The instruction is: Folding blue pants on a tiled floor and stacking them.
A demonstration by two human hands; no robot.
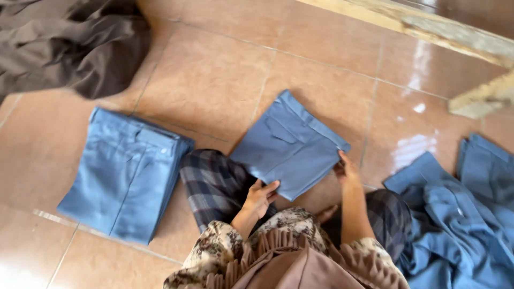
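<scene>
Tiled floor (214, 80), folded blue trousers (289, 144) between both hands, fingers perhaps tucked beneath

A folded pair of blue trousers (289, 144) lies flat, turned diagonally, on the tan floor tiles.

Home floor: glossy terracotta tiles (214, 80), stacked folded blue trousers (126, 171).
</scene>
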